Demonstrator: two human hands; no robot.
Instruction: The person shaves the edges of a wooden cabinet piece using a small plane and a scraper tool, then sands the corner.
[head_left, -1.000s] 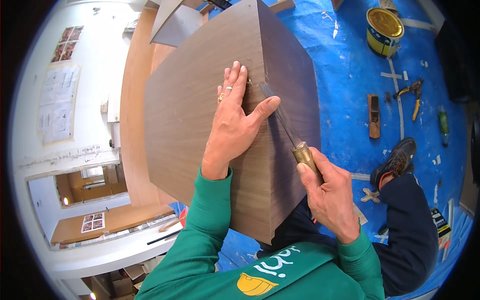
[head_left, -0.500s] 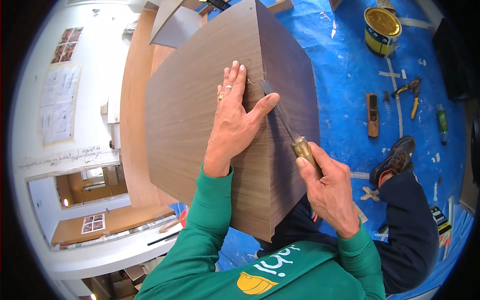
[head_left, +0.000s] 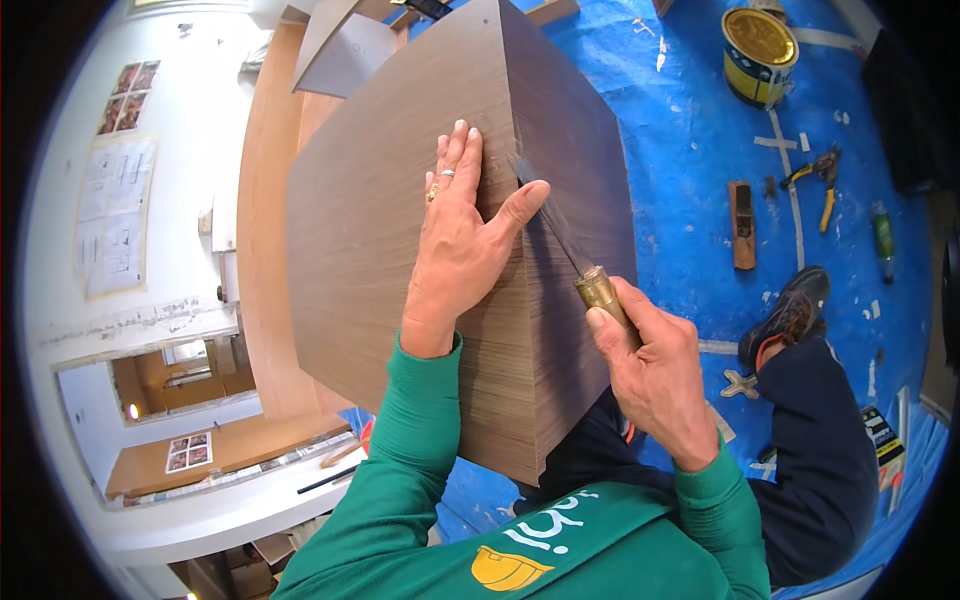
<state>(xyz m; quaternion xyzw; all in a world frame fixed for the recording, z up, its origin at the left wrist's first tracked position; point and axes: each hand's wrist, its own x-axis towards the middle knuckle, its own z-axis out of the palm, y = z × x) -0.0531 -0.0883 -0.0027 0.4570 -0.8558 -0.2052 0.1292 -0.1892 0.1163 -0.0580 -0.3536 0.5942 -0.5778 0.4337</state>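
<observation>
A large box-shaped cabinet (head_left: 400, 250) with brown wood-grain faces stands before me, one long edge running toward me. My right hand (head_left: 655, 370) is wrapped round the brass-collared handle of a chisel (head_left: 562, 238). Its flat blade lies along that edge, the tip near the corner where two faces meet. On the left face my left hand (head_left: 462, 235) rests flat, fingers stretched, with rings on it. The left thumb reaches over the edge and touches or nearly touches the blade.
Blue sheeting (head_left: 680, 210) covers the floor. On it are a paint can (head_left: 760, 60), a wooden hand plane (head_left: 742, 225), yellow-handled pliers (head_left: 826, 185) and a green bottle (head_left: 884, 245). My shoe (head_left: 787, 315) stands at right. A light wood panel (head_left: 262, 250) lies beyond the cabinet's left side.
The chisel and both hands have shifted slightly left in view, along with the whole scene. The thin curled shaving near the blade tip no longer shows.
</observation>
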